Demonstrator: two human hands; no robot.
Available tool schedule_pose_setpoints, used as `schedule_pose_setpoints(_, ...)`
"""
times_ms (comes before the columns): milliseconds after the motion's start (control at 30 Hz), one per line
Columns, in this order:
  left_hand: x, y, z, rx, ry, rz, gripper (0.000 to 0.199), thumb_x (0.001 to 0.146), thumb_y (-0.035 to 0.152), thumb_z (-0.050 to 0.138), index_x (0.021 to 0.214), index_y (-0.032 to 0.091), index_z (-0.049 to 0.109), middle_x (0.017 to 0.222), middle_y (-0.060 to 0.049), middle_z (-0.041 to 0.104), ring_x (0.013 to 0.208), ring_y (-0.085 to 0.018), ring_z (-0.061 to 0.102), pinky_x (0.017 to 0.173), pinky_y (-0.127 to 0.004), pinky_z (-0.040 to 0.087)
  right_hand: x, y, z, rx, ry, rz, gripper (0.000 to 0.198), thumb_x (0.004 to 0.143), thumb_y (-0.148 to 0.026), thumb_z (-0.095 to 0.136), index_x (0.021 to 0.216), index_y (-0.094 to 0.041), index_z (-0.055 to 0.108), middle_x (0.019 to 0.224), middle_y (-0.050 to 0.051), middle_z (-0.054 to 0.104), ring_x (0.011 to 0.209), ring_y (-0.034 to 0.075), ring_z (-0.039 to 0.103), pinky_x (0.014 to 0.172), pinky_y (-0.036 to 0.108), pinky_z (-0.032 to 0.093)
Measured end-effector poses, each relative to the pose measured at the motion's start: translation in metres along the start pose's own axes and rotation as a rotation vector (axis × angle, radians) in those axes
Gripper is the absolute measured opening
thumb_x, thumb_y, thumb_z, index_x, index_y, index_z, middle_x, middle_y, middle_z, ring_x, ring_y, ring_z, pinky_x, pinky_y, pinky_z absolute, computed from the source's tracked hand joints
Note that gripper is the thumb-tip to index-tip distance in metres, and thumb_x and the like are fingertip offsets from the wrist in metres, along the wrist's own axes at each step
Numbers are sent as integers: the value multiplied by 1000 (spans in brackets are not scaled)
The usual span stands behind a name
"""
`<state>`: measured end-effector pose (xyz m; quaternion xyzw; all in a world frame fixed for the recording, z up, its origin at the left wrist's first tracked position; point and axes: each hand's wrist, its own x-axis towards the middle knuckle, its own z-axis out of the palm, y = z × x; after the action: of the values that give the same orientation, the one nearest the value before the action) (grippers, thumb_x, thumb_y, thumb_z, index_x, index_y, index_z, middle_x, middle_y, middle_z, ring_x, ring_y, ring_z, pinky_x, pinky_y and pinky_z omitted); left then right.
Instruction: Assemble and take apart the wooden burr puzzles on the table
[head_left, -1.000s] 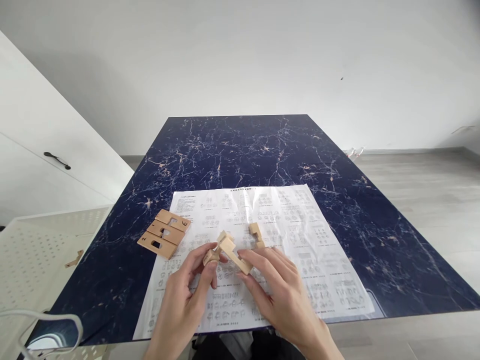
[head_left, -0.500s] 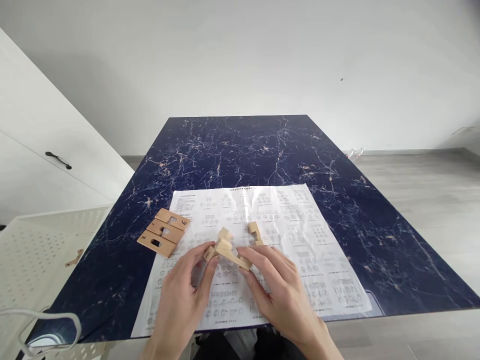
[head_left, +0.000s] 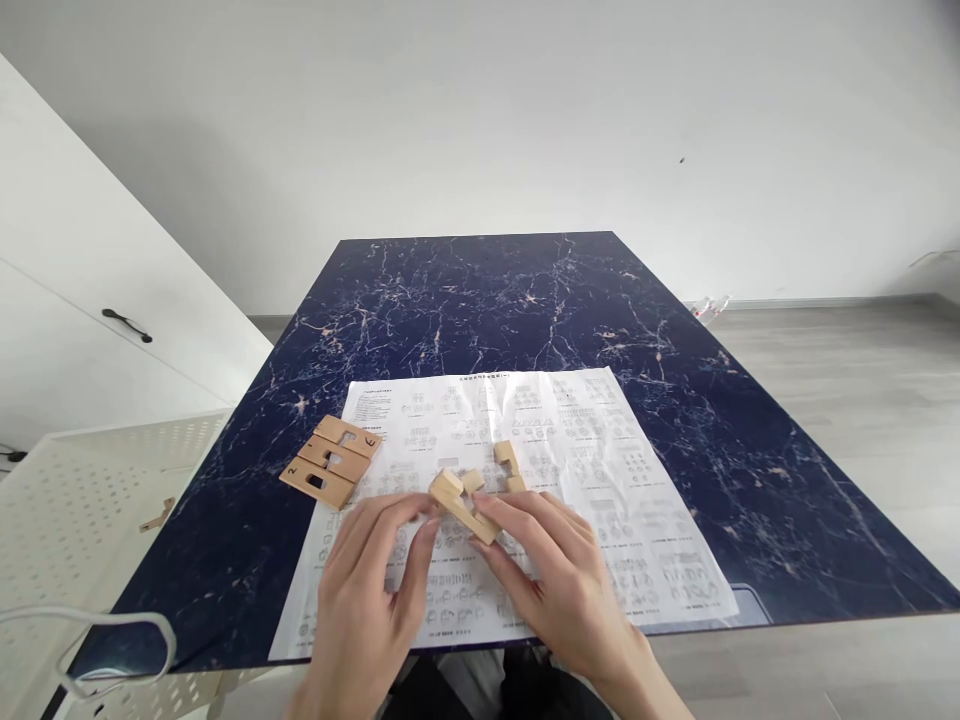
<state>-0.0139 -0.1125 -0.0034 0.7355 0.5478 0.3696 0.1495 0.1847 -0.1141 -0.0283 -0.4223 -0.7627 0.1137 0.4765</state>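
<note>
Over the printed sheet [head_left: 592, 500], my right hand [head_left: 562, 570] pinches a notched wooden puzzle piece [head_left: 463, 513] between thumb and fingers. My left hand [head_left: 375, 570] closes its thumb and index finger at the left end of the same wood, and its fingertips partly hide that end. A small wooden block end [head_left: 472, 481] shows just behind the piece; whether it joins on cannot be made out. Behind my right fingers a stepped wooden puzzle piece [head_left: 507, 457] rests on the sheet, its near part covered by my hand.
Slotted wooden plates [head_left: 330, 463] marked with numerals lie side by side at the sheet's left edge. The dark blue marbled table [head_left: 480, 300] extends to the wall. A white cable [head_left: 142, 618] loops at the near left corner, beside a perforated white rack [head_left: 127, 470].
The wood at my left fingertips has turned, and its numbered face no longer shows. My left fingers have shifted slightly. My right hand keeps nearly the same place and grip.
</note>
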Motion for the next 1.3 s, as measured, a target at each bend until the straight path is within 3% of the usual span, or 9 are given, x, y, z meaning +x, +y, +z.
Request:
schedule_pose_setpoints(100,-2,13,-8,-223,-157,-200,29,109,39,53,117,24,76,111,-8,79,97,-25,73,82,-32,58,6,-10,-3,4,-16,-56,33,105,-12,65,137,-19,62,112,11,80,94,23,78,76,36,63)
schedule_pose_setpoints(200,-2,18,-10,-440,-252,-397,39,107,52,54,117,24,78,110,-8,79,100,-27,73,82,-32,60,12,-22,-3,13,-13,-101,25,105,-13,66,130,-18,65,104,9,79,86,21,77,71,34,61)
schedule_pose_setpoints(400,-1,7,-8,-680,-218,-619,52,102,65,56,115,20,79,106,-11,78,103,-30,71,88,-37,60,12,-22,-10,12,-102,-104,28,109,-22,63,137,-20,59,104,7,79,83,20,76,71,34,61)
schedule_pose_setpoints(533,2,3,-13,-857,-258,-636,54,104,63,56,120,16,76,88,-9,72,79,-24,67,76,-36,57,13,-10,-17,-60,-129,-48,22,108,-17,59,129,-20,64,109,9,78,94,23,77,78,37,64)
schedule_pose_setpoints(667,2,3,-17,-946,-271,-659,52,104,59,59,130,16,72,88,-7,66,72,-20,62,58,-31,48,21,0,-10,-187,-212,-6,27,105,-12,58,131,-19,62,124,14,72,110,30,72,87,46,65)
schedule_pose_setpoints(833,-2,-2,-22,-959,-291,-666,45,106,55,57,120,16,75,102,-9,66,75,-17,57,62,-31,45,29,9,7,-291,-355,-29,30,99,-3,61,125,-19,64,124,13,69,115,32,64,92,51,62)
schedule_pose_setpoints(933,-4,0,-27,-920,-276,-679,47,105,54,59,134,19,69,102,-8,65,77,-17,54,66,-31,43,30,12,15,-301,-383,-44,23,99,-1,62,113,-18,67,112,11,70,107,30,64,89,48,61)
schedule_pose_setpoints(1100,-3,4,-32,-795,-312,-652,42,104,53,61,126,20,72,102,-9,67,79,-19,52,73,-33,45,25,13,13,-271,-337,-27,22,104,-3,54,113,-19,68,110,10,70,102,28,66,84,45,61)
schedule_pose_setpoints(1300,3,-1,-24,-735,-374,-562,39,105,56,58,119,24,73,104,-8,70,81,-20,58,78,-35,50,20,-1,-11,37,-141,198,19,113,-23,51,127,-23,63,118,10,71,94,21,74,75,34,62)
